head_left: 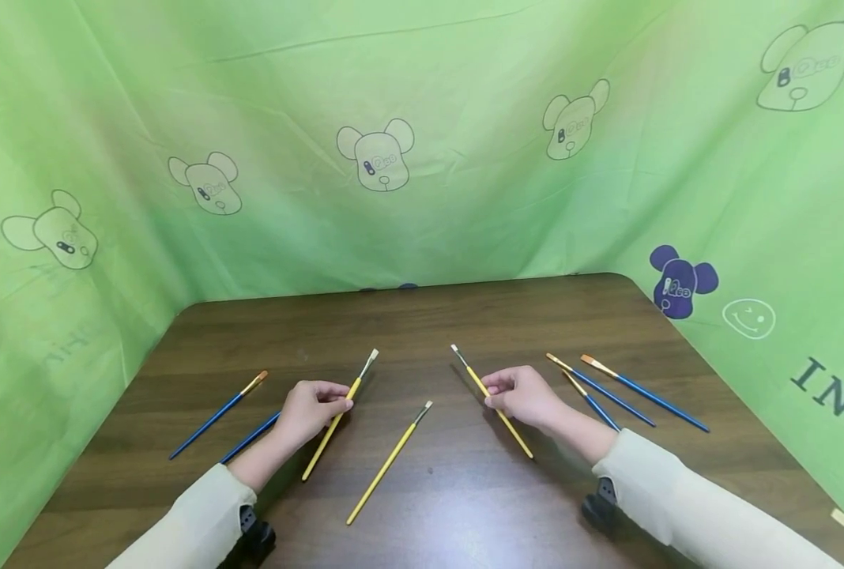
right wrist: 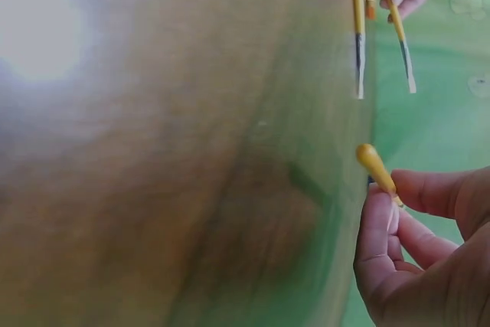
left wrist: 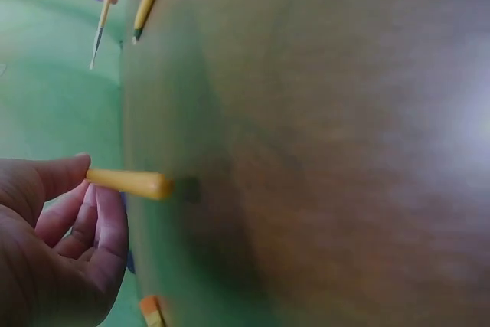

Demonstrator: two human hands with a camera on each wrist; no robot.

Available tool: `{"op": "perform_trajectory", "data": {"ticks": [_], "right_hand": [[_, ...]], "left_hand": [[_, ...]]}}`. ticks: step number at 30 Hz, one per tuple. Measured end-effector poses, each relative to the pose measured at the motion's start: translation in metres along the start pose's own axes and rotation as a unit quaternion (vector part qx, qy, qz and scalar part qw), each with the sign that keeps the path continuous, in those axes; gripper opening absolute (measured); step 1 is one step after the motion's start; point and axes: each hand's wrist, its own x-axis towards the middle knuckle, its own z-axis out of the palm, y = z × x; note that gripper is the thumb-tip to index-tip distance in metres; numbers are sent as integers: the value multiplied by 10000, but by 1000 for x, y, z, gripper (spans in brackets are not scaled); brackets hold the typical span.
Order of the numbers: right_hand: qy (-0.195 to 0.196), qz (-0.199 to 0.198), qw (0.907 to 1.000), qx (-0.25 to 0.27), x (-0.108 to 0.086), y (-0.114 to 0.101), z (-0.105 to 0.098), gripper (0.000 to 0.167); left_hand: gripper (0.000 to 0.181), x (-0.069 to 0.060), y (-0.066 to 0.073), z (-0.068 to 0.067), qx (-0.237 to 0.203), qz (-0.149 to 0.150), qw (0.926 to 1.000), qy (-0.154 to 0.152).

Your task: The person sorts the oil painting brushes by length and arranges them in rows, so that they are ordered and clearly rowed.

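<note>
My left hand pinches a yellow-handled paintbrush with white bristles that point away from me. The rounded end of that handle shows close up in the left wrist view. On the right, my right hand holds a second yellow paintbrush between thumb and fingers, its white tip pointing up and to the left. Its handle end faces the right wrist camera. Between the hands a third yellow paintbrush lies on the brown table.
At the left lie two blue paintbrushes, one out by itself and one partly behind my left forearm. Several blue paintbrushes with orange-brown bristles lie beyond my right forearm. A green patterned cloth hangs around the wooden table.
</note>
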Motion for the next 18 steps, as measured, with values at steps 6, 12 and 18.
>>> {"op": "perform_trajectory", "data": {"ticks": [6, 12, 18], "right_hand": [[-123, 122, 9998, 57, 7, -7, -2, 32], [-103, 190, 9995, 214, 19, -14, -4, 34], [-54, 433, 9982, 406, 31, -17, -4, 36]], "left_hand": [[18, 16, 11, 4, -734, -342, 9967, -76], [23, 31, 18, 11, -1466, -681, 9865, -269], [26, 46, 22, 18, -1735, -882, 9802, -358]]}}
